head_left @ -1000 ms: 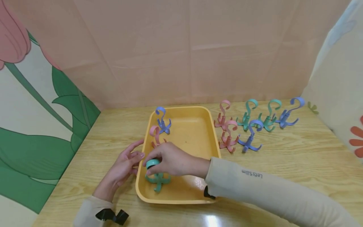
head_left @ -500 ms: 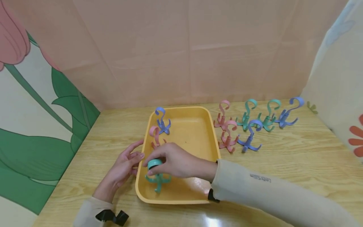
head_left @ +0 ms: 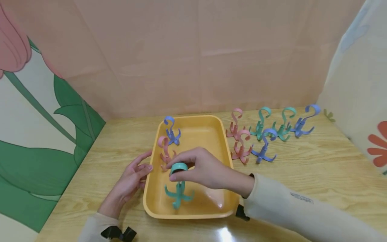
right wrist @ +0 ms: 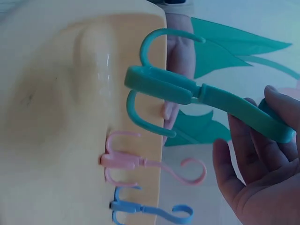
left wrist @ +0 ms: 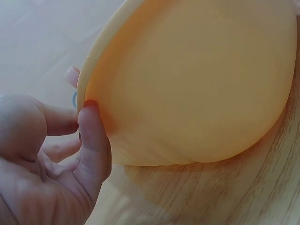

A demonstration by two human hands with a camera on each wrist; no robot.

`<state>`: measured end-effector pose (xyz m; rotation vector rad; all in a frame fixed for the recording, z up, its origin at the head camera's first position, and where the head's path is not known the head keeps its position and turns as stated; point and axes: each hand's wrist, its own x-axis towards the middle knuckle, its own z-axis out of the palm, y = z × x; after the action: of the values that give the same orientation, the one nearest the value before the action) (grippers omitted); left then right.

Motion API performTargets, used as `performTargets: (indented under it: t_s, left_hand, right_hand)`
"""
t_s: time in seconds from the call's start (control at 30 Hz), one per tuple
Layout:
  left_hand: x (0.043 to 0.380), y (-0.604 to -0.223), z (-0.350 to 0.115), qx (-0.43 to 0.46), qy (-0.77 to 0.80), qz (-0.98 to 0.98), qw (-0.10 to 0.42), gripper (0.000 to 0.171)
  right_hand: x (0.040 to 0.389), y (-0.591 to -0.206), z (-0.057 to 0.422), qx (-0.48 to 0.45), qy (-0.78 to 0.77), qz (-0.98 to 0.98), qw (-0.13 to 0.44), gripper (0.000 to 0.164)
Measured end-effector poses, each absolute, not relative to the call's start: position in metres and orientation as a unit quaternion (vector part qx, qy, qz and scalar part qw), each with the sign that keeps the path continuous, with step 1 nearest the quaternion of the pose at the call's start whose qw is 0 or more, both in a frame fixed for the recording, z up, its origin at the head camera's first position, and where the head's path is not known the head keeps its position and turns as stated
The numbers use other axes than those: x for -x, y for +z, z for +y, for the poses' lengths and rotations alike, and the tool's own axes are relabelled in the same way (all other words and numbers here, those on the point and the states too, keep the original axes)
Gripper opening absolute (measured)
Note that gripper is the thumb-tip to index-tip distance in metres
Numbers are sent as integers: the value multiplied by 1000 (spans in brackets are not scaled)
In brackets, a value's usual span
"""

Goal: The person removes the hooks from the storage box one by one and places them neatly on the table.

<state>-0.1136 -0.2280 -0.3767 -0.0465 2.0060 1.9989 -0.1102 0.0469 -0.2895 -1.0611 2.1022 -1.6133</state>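
Observation:
By its curled top, my right hand (head_left: pixel 201 168) pinches a teal four-prong hanging hook (head_left: pixel 179 195) over the near part of the yellow tray (head_left: pixel 147 201). In the right wrist view, thumb and fingers hold the bent strip of the teal hook (right wrist: pixel 161 86), whose prongs stand off the tray. My left hand (head_left: pixel 128 183) steadies the tray's left rim; the left wrist view has its fingers (left wrist: pixel 95 136) against the wall near the rim. A pink hook (head_left: pixel 165 151) and a blue hook (head_left: pixel 173 132) stand inside along the tray's left wall.
Right of the tray, on the wooden table (head_left: pixel 302 188), stands a group of pink, teal and blue hooks, including a pink hook (head_left: pixel 241 151), a blue hook (head_left: pixel 263 151) and a teal hook (head_left: pixel 260 126). A plain backdrop (head_left: pixel 166 67) rises behind the table.
My right hand has shifted right and slightly up, carrying the teal hook away from the tray's left wall. My left hand keeps its place at the rim.

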Motion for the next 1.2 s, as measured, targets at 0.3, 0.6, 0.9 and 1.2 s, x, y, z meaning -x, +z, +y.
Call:
performTargets:
  t_s: [0.3, 0.6, 0.9, 1.2]
  left_hand:
    - [114, -379, -228, 12, 702, 696, 152, 59]
    - [115, -381, -228, 5, 708, 689, 154, 60]
    - [114, -381, -230, -3, 710, 688, 152, 60]
    - [114, -380, -230, -5, 706, 691, 153, 61]
  right_hand:
    - [110, -287, 78, 296, -636, 702, 126, 20]
    - [111, -284, 113, 298, -674, 673, 72, 22]
    - [107, -288, 143, 293, -688, 663, 36, 25]
    - [102, -297, 184, 272, -677, 684, 2, 24]
